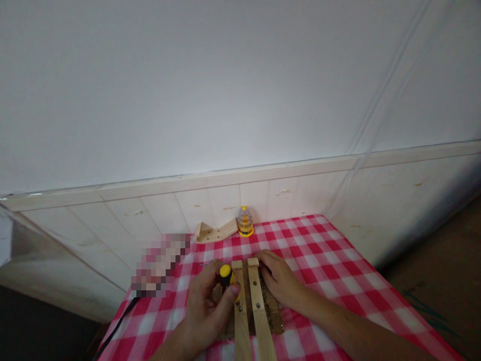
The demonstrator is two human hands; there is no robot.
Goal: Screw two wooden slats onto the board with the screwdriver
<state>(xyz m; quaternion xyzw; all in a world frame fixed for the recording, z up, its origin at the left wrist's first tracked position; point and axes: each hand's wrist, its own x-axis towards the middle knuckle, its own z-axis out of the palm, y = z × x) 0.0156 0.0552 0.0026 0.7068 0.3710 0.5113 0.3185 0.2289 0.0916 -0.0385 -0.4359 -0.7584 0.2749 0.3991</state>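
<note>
My left hand [206, 306] is closed around a screwdriver [225, 272] with a yellow and black handle, beside the left wooden strip [242, 328]. A thin metal shaft [203, 264] pokes out left of that hand; whether it belongs to this screwdriver I cannot tell. My right hand [281, 281] has its curled fingers at the far end of the right wooden strip [263, 326]; its thumb is hidden. Both strips have a small block at the far end and screws in their faces. Beneath them lies a worn brown board [277, 321].
A red-and-white checked cloth [315, 250] covers the table. Against the wall stand an angled wooden piece with holes [218, 234] and a small yellow-capped container [245, 223]. At left, a pixelated object [161, 265] meets a black cable [120, 321].
</note>
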